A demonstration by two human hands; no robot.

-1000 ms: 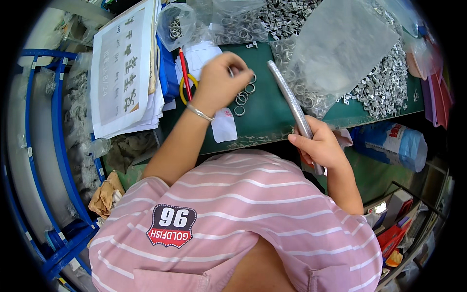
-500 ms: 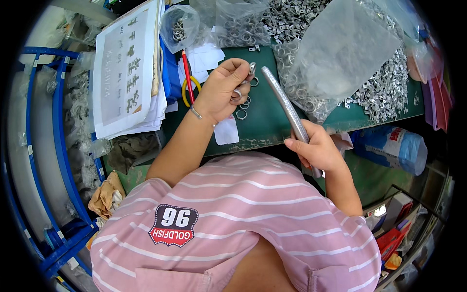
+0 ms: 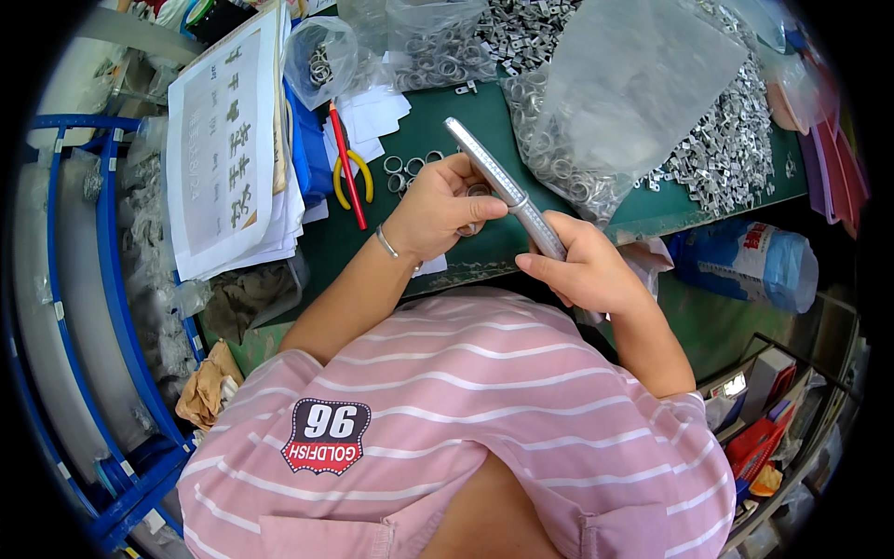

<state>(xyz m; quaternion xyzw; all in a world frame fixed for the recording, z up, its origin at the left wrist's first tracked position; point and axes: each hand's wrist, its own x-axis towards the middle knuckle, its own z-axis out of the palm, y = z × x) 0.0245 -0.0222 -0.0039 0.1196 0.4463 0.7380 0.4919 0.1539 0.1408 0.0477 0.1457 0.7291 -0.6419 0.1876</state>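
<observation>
My right hand (image 3: 589, 265) is closed round the lower part of a tapered metal ring mandrel (image 3: 486, 166) with graduation marks. The mandrel tilts with its thin end up and to the left. A metal ring (image 3: 519, 203) sits around its middle, and the fingers of my left hand (image 3: 436, 212) pinch at it. Further rings (image 3: 473, 226) are held in my left palm, partly hidden by the fingers. Just beyond that hand, several loose rings (image 3: 413, 166) lie on the green tabletop (image 3: 456, 116).
Left of the rings lie a red pen (image 3: 348, 168) and yellow-handled pliers (image 3: 367, 179). Bags of rings (image 3: 554, 140) and a heap of small metal clips (image 3: 726, 154) cover the back and right. A paper stack (image 3: 223, 158) stands left; a blue plastic bottle (image 3: 745, 265) lies below the right edge.
My left hand has moved right and down to the mandrel, and a ring now sits around the mandrel. My right hand has shifted slightly left. The loose rings left of it are uncovered.
</observation>
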